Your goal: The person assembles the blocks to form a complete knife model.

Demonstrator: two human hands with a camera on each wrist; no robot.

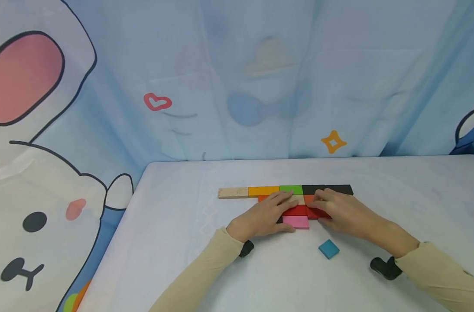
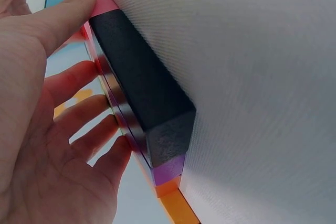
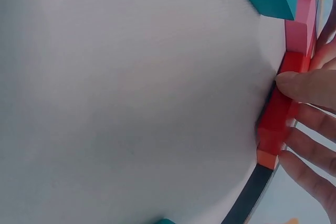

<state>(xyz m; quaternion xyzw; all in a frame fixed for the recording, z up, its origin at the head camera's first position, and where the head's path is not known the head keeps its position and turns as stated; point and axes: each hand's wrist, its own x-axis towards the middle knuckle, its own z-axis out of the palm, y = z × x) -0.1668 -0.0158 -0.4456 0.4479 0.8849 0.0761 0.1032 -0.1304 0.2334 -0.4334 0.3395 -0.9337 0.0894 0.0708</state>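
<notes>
Coloured wooden blocks lie side by side in stepped rows on the white table. Over their left part rests my left hand, its thumb against a pink block and its fingers spread across the other blocks. In the left wrist view a black block lies beside that thumb, with a purple block behind it. My right hand pinches a red block at the right side, thumb on its near face and fingers on the far side. Another red block lies between the hands.
A loose teal square block sits nearer me than the rows. The back row holds a plain wood block, a yellow-orange block, a green block and black blocks. A blue printed curtain hangs behind the table.
</notes>
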